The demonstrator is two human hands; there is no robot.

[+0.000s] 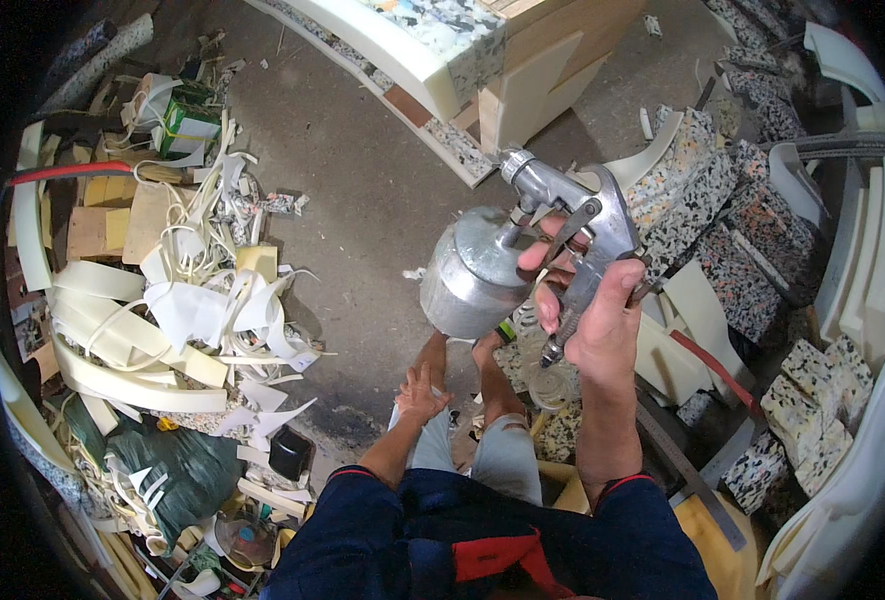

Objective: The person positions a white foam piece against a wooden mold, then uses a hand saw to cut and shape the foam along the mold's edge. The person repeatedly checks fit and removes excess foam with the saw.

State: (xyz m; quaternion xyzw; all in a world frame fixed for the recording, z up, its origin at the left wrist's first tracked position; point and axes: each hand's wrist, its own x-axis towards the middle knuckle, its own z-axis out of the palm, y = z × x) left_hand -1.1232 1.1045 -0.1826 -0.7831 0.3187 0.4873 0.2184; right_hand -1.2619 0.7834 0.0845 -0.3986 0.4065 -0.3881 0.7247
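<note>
Foam offcuts fill most of the head view. In the centre right of the frame the right hand (603, 315) is closed around the grip of a metal spray gun (573, 225), with fingers on the trigger lever. The gun is held up in the air, above the knees of the person, and its nozzle points toward the upper left of the frame. A dull metal cup (468, 275) hangs from the gun body on its left side. The left hand (421, 392) is lower, in the centre of the frame, with the fingers spread loose; it grasps nothing and seems to rest on or near the left knee, but contact cannot be told for sure.

At the left of the frame lies a heap of cream foam strips (173, 310) on the concrete floor (363, 170), with a dark green bag (178, 470) below it. At the right stand blocks of speckled rebonded foam (733, 240). At the top is a foam-covered wooden frame (503, 60).

No spray mist or wet glue is visible on any foam piece, so the spraying work seems not begun at this moment; the gun is only gripped and raised.
</note>
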